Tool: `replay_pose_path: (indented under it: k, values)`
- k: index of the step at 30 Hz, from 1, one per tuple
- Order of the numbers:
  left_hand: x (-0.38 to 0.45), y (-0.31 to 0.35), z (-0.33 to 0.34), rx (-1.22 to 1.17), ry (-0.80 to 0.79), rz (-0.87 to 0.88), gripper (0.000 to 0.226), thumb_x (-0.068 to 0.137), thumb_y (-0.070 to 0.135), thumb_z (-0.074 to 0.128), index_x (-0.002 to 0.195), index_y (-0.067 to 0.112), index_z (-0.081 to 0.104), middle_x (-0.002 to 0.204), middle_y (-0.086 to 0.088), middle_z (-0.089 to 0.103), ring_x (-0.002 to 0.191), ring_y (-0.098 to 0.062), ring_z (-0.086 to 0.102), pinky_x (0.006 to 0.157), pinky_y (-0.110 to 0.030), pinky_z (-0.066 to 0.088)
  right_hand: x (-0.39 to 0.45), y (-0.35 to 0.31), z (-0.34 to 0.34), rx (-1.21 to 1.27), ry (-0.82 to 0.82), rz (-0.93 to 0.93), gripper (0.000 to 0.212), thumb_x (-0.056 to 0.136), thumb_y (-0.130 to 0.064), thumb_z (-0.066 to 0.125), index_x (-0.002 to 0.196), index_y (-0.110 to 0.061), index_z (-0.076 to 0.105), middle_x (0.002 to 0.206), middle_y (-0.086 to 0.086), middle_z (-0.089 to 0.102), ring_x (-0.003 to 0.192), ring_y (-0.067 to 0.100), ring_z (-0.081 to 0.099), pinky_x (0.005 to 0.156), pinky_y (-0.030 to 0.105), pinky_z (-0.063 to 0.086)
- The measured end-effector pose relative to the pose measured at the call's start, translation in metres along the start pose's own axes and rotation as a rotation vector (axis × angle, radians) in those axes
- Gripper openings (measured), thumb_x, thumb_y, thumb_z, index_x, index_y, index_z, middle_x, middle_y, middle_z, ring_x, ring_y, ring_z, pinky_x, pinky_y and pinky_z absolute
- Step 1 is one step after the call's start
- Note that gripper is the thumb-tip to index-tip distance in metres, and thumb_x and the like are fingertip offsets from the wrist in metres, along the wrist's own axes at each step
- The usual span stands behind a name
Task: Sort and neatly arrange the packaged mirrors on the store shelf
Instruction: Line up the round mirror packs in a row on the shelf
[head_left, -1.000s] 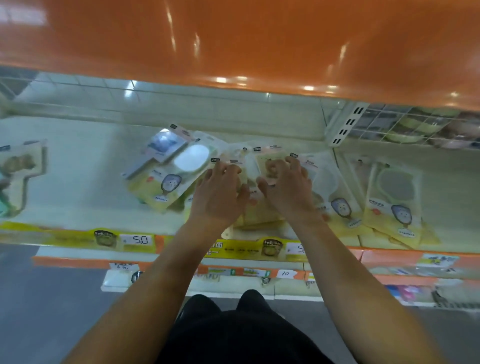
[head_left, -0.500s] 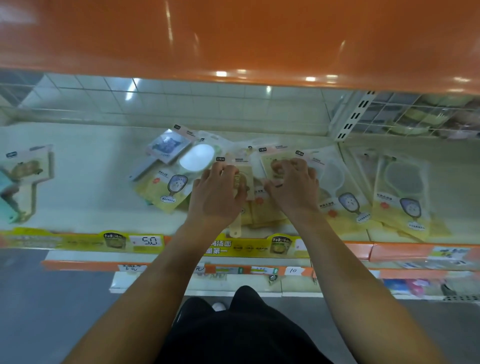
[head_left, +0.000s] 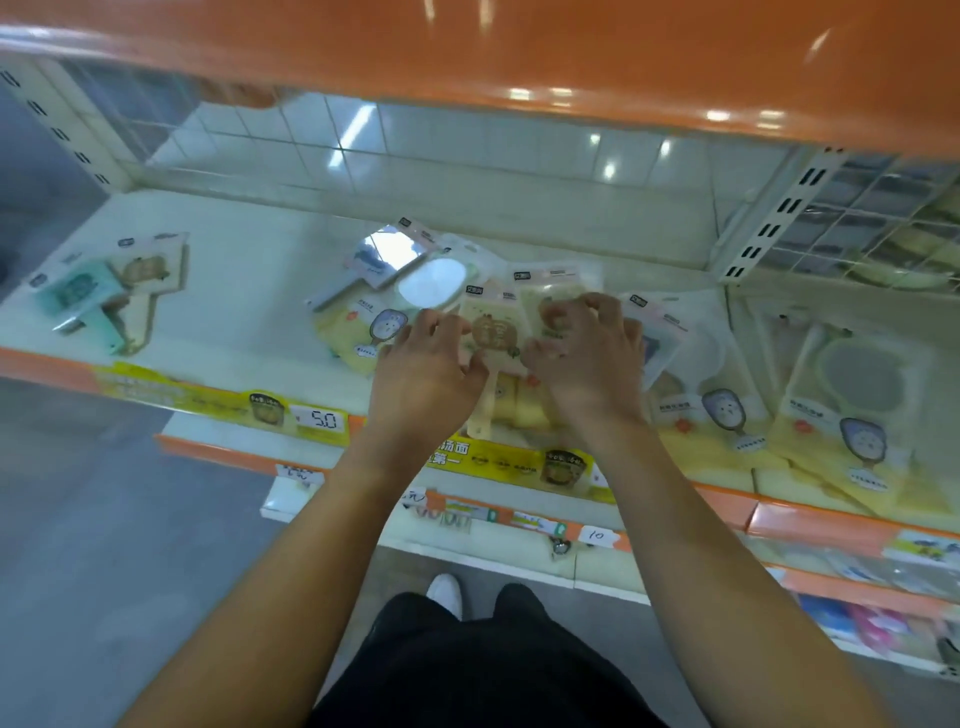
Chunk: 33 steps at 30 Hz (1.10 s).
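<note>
A loose pile of packaged mirrors (head_left: 363, 338) lies mid-shelf, mostly yellow cards with clear fronts. On top is a cream hand-mirror pack with a brown picture (head_left: 493, 332), its handle pointing at the shelf's front edge. My left hand (head_left: 421, 374) grips that pack's left side with curled fingers. My right hand (head_left: 587, 364) has its fingers curled on the pack's right edge and on the neighbouring pack (head_left: 550, 306) behind it. A square mirror pack (head_left: 387, 254) and an oval one (head_left: 431, 283) lie at the back of the pile.
Two mirror packs, teal (head_left: 78, 291) and brown (head_left: 145, 270), lie at the shelf's left. Yellow packs (head_left: 852, 389) lie in rows at the right. An orange shelf (head_left: 519, 47) overhangs above. A slotted upright (head_left: 769, 223) stands at the back right. Price tags (head_left: 322, 418) line the front rail.
Both hands have drawn the cream pack a little toward the shelf front, and its handle now shows between them. My view has shifted left and closer.
</note>
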<state>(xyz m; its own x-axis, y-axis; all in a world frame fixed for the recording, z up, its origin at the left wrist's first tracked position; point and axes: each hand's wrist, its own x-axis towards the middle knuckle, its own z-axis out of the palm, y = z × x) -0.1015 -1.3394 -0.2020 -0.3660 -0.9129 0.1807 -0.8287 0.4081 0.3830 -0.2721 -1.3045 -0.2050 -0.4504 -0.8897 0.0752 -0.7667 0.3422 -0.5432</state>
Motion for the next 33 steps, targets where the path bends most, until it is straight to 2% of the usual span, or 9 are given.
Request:
replay_pose_path:
  k: [5, 7, 10, 14, 24, 29, 33]
  values:
    - [-0.016, -0.012, -0.011, 0.002, 0.000, -0.099, 0.048, 0.083, 0.044, 0.041, 0.116, 0.014, 0.059, 0.118, -0.010, 0.057, 0.105, -0.034, 0.057, 0.083, -0.045, 0.048, -0.008, -0.022, 0.014, 0.021, -0.038, -0.077, 0.041, 0.075, -0.047, 0.067, 0.113, -0.032, 0.062, 0.132, -0.005, 0.043, 0.119, 0.032, 0.039, 0.098, 0.042, 0.035]
    - [-0.024, -0.018, -0.013, -0.001, -0.005, -0.142, 0.043, 0.086, 0.039, 0.046, 0.118, 0.015, 0.058, 0.122, -0.009, 0.056, 0.108, -0.033, 0.056, 0.085, -0.044, 0.046, -0.014, -0.032, 0.020, 0.013, -0.052, -0.107, 0.042, 0.076, -0.052, 0.068, 0.113, -0.034, 0.062, 0.132, -0.007, 0.044, 0.119, 0.030, 0.040, 0.099, 0.040, 0.035]
    - [-0.033, -0.032, -0.021, -0.030, 0.038, -0.175, 0.036, 0.089, 0.033, 0.055, 0.119, 0.014, 0.059, 0.124, -0.007, 0.055, 0.105, -0.033, 0.056, 0.085, -0.043, 0.045, -0.025, -0.046, 0.035, 0.020, -0.023, -0.213, 0.041, 0.075, -0.049, 0.070, 0.112, -0.031, 0.064, 0.129, -0.005, 0.046, 0.115, 0.032, 0.043, 0.096, 0.040, 0.037]
    - [-0.044, -0.061, -0.037, -0.034, 0.061, -0.209, 0.035, 0.090, 0.034, 0.054, 0.120, 0.016, 0.057, 0.125, -0.004, 0.053, 0.105, -0.029, 0.055, 0.086, -0.043, 0.046, -0.033, -0.077, 0.052, 0.002, -0.095, -0.271, 0.042, 0.076, -0.047, 0.068, 0.115, -0.031, 0.063, 0.131, -0.005, 0.046, 0.118, 0.032, 0.042, 0.101, 0.040, 0.034]
    - [-0.077, -0.190, -0.097, 0.008, 0.171, -0.279, 0.031, 0.089, 0.035, 0.055, 0.114, 0.016, 0.059, 0.118, -0.004, 0.056, 0.099, -0.029, 0.059, 0.077, -0.041, 0.048, -0.064, -0.208, 0.125, 0.044, -0.111, -0.403, 0.043, 0.073, -0.049, 0.064, 0.111, -0.031, 0.066, 0.126, -0.003, 0.050, 0.114, 0.033, 0.048, 0.097, 0.041, 0.036]
    - [-0.088, -0.258, -0.126, 0.035, 0.166, -0.317, 0.034, 0.089, 0.035, 0.052, 0.118, 0.017, 0.057, 0.120, -0.003, 0.056, 0.106, -0.028, 0.056, 0.082, -0.041, 0.047, -0.078, -0.271, 0.165, 0.049, -0.134, -0.425, 0.042, 0.074, -0.046, 0.069, 0.112, -0.031, 0.065, 0.125, -0.006, 0.049, 0.115, 0.030, 0.045, 0.098, 0.037, 0.033]
    - [-0.103, -0.309, -0.145, 0.051, 0.181, -0.339, 0.031, 0.089, 0.036, 0.051, 0.114, 0.019, 0.057, 0.119, -0.001, 0.056, 0.104, -0.026, 0.056, 0.080, -0.040, 0.044, -0.094, -0.316, 0.198, 0.075, -0.162, -0.461, 0.042, 0.074, -0.045, 0.070, 0.113, -0.030, 0.066, 0.125, -0.004, 0.049, 0.113, 0.030, 0.044, 0.098, 0.035, 0.033]
